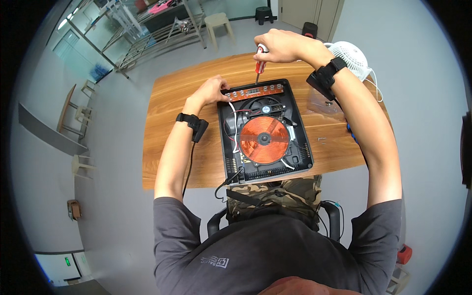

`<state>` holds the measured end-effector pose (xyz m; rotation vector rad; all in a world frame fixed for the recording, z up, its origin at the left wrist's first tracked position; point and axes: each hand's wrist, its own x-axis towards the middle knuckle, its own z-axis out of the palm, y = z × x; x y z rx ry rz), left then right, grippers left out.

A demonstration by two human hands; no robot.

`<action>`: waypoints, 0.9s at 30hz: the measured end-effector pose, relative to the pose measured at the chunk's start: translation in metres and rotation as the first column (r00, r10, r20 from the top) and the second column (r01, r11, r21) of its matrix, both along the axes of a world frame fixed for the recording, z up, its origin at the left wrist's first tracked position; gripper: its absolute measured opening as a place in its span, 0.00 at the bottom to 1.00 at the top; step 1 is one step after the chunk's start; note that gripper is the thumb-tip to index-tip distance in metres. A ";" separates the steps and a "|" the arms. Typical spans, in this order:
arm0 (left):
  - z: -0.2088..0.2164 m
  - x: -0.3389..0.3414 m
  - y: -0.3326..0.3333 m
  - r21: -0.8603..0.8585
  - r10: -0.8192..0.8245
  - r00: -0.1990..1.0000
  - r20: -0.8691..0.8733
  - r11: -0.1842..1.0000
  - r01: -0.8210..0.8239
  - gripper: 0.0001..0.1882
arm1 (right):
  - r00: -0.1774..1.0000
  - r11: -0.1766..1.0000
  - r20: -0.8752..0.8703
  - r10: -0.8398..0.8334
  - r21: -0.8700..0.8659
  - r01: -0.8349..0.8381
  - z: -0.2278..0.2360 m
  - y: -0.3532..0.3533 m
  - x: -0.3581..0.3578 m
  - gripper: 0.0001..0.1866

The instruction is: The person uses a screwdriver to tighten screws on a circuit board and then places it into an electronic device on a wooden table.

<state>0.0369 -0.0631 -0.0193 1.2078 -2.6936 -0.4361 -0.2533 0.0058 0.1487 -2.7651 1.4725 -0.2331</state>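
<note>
Head view, looking down: an opened induction cooker (265,132) lies flat on the wooden tabletop (172,113) in front of me, its copper coil (264,140) and black fan (266,107) exposed. My right hand (280,45) is closed around the red-and-white handle of a screwdriver (259,61), shaft upright, tip at the orange control board (255,92) along the far edge. My left hand (212,90), fingers curled, presses on the cooker's far-left corner. To do this well, I judge I should keep the shaft vertical, push straight down while turning, and brace the housing firmly so the tip cannot slip toward the wires.
</note>
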 end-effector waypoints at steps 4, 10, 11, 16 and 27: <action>-0.012 0.032 0.001 0.002 0.065 0.998 -0.011 0.998 -0.065 0.19 | 0.998 0.997 0.014 0.068 0.025 -0.069 -0.006 -0.018 0.033 0.25; -0.025 0.039 0.004 -0.006 0.060 0.992 -0.115 0.998 -0.061 0.14 | 0.983 0.982 0.037 0.179 0.052 -0.181 -0.016 -0.038 0.079 0.25; -0.026 0.037 0.005 -0.011 0.065 0.990 -0.123 0.998 -0.067 0.14 | 0.983 0.982 0.034 0.181 0.052 -0.183 -0.017 -0.041 0.084 0.25; -0.030 0.027 0.010 0.006 0.139 0.979 -0.148 0.990 -0.140 0.15 | 0.983 0.982 0.019 0.181 0.057 -0.182 -0.025 -0.050 0.098 0.24; -0.048 0.029 0.000 0.081 0.109 0.962 -0.250 0.993 -0.091 0.15 | 0.980 0.979 -0.023 0.196 0.053 -0.195 -0.031 -0.058 0.103 0.24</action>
